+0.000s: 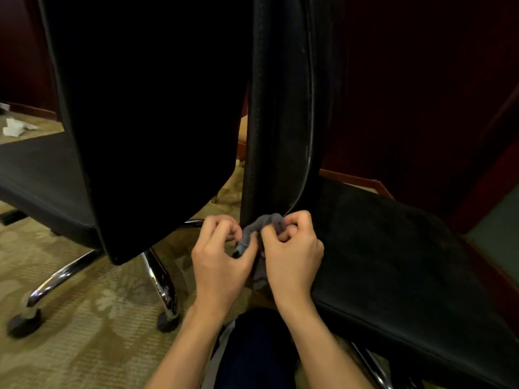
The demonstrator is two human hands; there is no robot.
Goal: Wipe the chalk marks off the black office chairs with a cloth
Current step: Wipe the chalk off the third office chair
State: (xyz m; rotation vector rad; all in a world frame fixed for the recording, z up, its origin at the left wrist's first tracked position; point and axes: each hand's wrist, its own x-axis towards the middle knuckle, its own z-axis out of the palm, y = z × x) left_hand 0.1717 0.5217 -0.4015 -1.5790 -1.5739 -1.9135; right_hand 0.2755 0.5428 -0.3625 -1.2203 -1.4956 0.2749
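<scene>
Two black office chairs stand close in front of me. The left chair [146, 108] shows its broad dark backrest. The right chair [393, 248] is seen side-on, its backrest edge rising above its seat with a thin pale line along the seam. A small grey cloth [254, 230] is bunched at the base of that backrest edge. My left hand [219, 256] pinches the cloth's lower left part. My right hand [292, 248] grips its upper right part with curled fingers.
Chrome legs with castors [165, 321] of the left chair spread over the patterned carpet. White crumpled paper [15, 127] lies on the floor at the far left. Dark wooden panelling stands behind and to the right. My knee is at the bottom centre.
</scene>
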